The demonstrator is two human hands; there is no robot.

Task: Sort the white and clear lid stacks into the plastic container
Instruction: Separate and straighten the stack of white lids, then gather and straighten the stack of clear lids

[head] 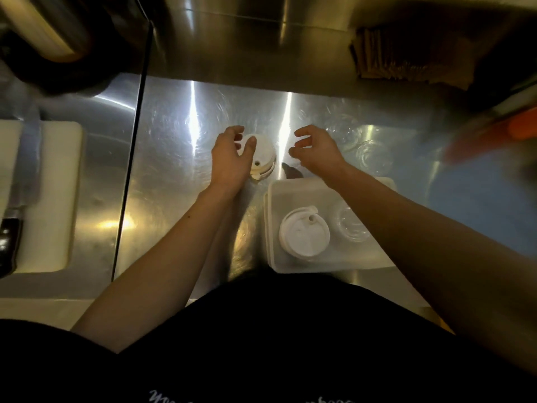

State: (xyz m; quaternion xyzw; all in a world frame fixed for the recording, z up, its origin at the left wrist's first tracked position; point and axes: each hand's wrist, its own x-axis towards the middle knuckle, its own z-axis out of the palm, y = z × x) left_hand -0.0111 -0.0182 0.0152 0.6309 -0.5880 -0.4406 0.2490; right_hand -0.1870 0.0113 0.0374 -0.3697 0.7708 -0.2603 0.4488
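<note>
White lid stack [304, 233] inside translucent container [268, 228]

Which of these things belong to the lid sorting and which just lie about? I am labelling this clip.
Belong to the job:
white lid stack on the counter
clear lids on the counter
plastic container
white lids in it
clear lids in it

Lying about:
cutting board
knife
brown paper stack

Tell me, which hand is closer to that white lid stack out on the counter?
Left. The left hand is on the white lid stack, fingers curled over it; the right hand hovers open beside it, apart.
</note>
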